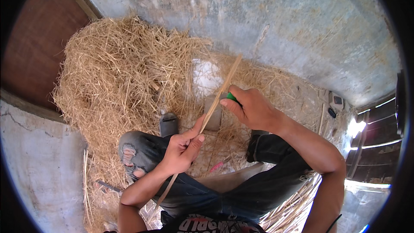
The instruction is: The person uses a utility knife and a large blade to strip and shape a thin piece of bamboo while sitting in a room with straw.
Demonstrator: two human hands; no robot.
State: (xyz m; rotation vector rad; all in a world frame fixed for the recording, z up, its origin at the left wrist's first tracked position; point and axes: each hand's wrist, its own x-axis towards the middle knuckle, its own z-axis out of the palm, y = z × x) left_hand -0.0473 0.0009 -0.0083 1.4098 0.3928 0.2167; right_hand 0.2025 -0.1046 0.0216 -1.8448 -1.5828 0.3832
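A long, pale bamboo strip (230, 76) runs at a slant from beside my left thigh up past both hands. My left hand (181, 151) is closed around its middle, with the thumb and forefinger pinching it. Higher up the strip, my right hand (252, 108) grips a knife (232, 97) with a green handle. The short grey part of the knife rests against the strip, mostly hidden by my fingers and thumb. Below the strip's upper half, a flat brownish block (213, 113) lies on the floor between my feet.
Dry straw (116, 69) is heaped at the left against a stained wall (276, 13). White powder (207, 77) lies beside it. A bundle of thin strips (297, 209) sits by my right thigh. At the left, a metal blade (108, 186) lies near my knee. Small dark objects (336, 100) stand far right.
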